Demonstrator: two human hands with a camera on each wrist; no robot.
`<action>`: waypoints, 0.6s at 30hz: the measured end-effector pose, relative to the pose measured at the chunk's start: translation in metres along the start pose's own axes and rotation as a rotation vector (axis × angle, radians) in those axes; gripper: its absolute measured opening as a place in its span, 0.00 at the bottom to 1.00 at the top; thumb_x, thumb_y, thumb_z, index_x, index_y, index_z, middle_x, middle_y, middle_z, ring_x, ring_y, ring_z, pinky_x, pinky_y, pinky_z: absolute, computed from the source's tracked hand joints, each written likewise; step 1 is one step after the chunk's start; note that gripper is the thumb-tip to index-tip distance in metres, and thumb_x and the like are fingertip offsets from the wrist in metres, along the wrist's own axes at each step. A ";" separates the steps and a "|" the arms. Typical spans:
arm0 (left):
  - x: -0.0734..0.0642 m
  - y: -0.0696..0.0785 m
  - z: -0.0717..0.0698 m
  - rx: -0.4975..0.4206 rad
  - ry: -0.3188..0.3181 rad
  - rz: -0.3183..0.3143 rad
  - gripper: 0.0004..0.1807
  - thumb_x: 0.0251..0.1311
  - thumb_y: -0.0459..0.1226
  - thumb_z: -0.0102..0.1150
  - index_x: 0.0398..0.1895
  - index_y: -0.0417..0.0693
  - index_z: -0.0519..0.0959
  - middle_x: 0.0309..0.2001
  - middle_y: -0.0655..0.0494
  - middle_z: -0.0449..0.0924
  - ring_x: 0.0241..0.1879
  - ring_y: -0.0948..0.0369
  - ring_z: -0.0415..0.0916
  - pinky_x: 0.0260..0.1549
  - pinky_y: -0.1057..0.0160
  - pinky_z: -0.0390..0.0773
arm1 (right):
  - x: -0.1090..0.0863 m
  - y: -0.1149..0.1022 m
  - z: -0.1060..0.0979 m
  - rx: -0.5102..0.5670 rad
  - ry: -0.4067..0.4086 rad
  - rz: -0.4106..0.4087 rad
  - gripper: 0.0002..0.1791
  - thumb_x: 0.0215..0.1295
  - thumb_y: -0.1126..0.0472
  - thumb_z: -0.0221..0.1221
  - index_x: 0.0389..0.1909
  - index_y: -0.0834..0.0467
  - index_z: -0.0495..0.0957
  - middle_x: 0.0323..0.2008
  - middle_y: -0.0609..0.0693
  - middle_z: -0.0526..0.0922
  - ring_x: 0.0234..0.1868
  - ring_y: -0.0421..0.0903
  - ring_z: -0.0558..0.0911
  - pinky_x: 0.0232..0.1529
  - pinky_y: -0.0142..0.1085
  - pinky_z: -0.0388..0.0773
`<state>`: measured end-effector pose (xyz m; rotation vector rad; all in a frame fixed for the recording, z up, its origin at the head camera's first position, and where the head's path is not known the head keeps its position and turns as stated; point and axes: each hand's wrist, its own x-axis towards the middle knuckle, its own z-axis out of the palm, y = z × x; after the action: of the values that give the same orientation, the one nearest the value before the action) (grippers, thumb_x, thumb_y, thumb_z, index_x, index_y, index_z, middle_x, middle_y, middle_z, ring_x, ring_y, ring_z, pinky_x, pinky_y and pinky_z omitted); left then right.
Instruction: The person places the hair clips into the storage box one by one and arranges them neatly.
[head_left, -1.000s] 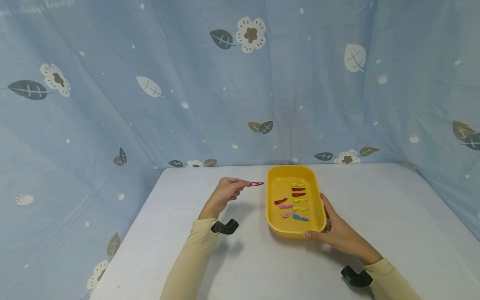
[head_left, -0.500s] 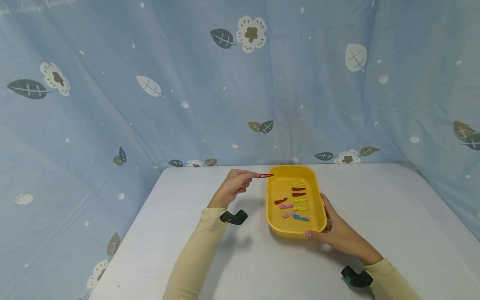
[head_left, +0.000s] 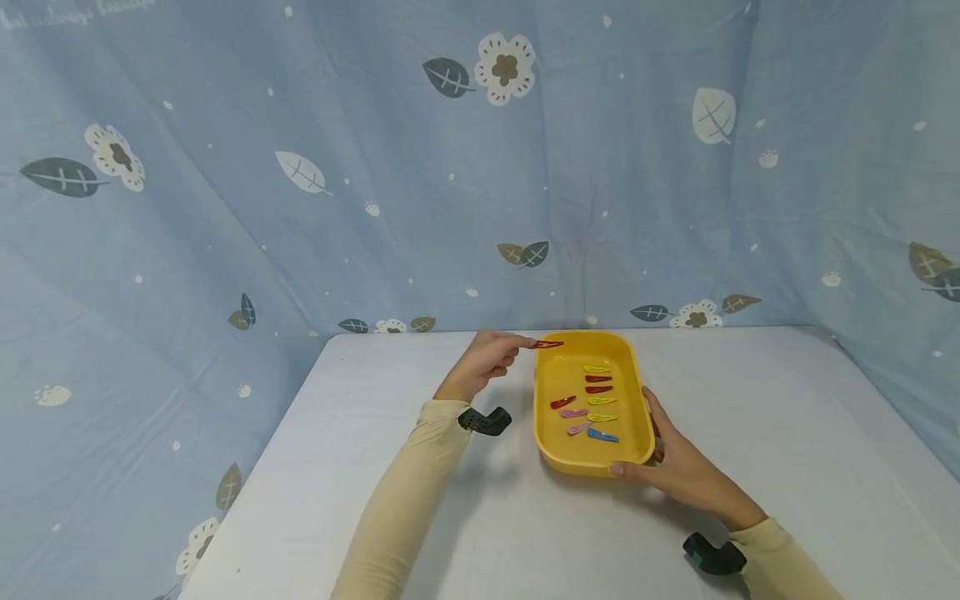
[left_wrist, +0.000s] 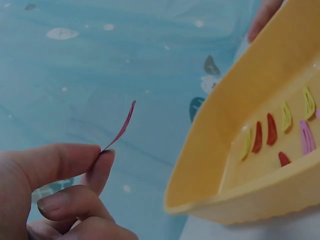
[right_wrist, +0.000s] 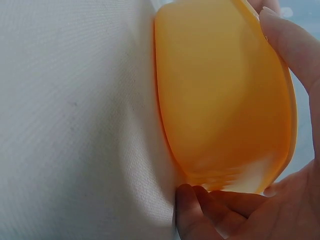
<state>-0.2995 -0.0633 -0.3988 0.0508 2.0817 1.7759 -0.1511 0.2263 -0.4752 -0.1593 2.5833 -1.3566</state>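
My left hand (head_left: pixel 486 360) pinches a red snap hair clip (head_left: pixel 548 344) between thumb and forefinger, its free end pointing right over the far left corner of a yellow plastic tray (head_left: pixel 553 379). In the left wrist view, the held clip (left_wrist: pixel 125 126) looks thin and bent, seen edge-on. Several more clips lie flat inside the tray: yellow clips (head_left: pixel 602 417), red clips (head_left: pixel 598 389), pink clips (head_left: pixel 575 413) and a blue clip (head_left: pixel 603 435). At the near right corner, my right hand (head_left: pixel 686 475) grips the tray, thumb on the near rim and fingers along the right side.
The tray stands on a white-covered table (head_left: pixel 765 417). Behind and to the left hangs a blue curtain (head_left: pixel 375 167) printed with leaves and flowers. A dark wrist device (head_left: pixel 486 421) sits on my left wrist, another dark device (head_left: pixel 714 556) on my right.
My left hand has moved right and toward the back with the red hair clip, from beside the tray to over its far left corner. The right hand and tray have stayed put.
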 end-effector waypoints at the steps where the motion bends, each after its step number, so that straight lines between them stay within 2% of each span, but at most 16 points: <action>1: 0.002 0.000 0.002 0.005 0.001 -0.005 0.12 0.64 0.44 0.69 0.44 0.46 0.87 0.16 0.62 0.54 0.18 0.62 0.50 0.19 0.68 0.54 | 0.000 0.000 0.000 -0.001 0.001 0.000 0.73 0.58 0.37 0.72 0.82 0.43 0.21 0.80 0.66 0.55 0.75 0.65 0.67 0.67 0.58 0.75; 8: 0.013 -0.001 0.013 0.041 0.031 -0.030 0.18 0.62 0.43 0.71 0.46 0.38 0.86 0.16 0.61 0.54 0.16 0.62 0.50 0.21 0.66 0.54 | 0.000 0.002 -0.001 -0.003 0.001 -0.008 0.72 0.60 0.38 0.71 0.83 0.44 0.21 0.79 0.66 0.56 0.74 0.64 0.68 0.67 0.56 0.76; 14: 0.021 -0.008 0.024 0.102 0.099 -0.068 0.14 0.57 0.44 0.74 0.40 0.45 0.89 0.16 0.61 0.56 0.15 0.62 0.52 0.24 0.64 0.58 | 0.000 0.002 -0.001 0.008 -0.001 -0.016 0.72 0.60 0.39 0.71 0.82 0.43 0.21 0.79 0.66 0.57 0.73 0.63 0.69 0.67 0.56 0.76; 18: 0.025 -0.014 0.031 0.124 0.133 -0.067 0.12 0.56 0.44 0.75 0.38 0.46 0.90 0.22 0.60 0.60 0.17 0.62 0.52 0.23 0.65 0.58 | 0.000 0.002 -0.001 0.013 0.001 -0.019 0.71 0.60 0.39 0.71 0.83 0.43 0.22 0.79 0.66 0.57 0.73 0.63 0.70 0.66 0.55 0.76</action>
<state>-0.3091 -0.0296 -0.4221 -0.1038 2.2585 1.6502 -0.1512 0.2284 -0.4768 -0.1815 2.5794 -1.3800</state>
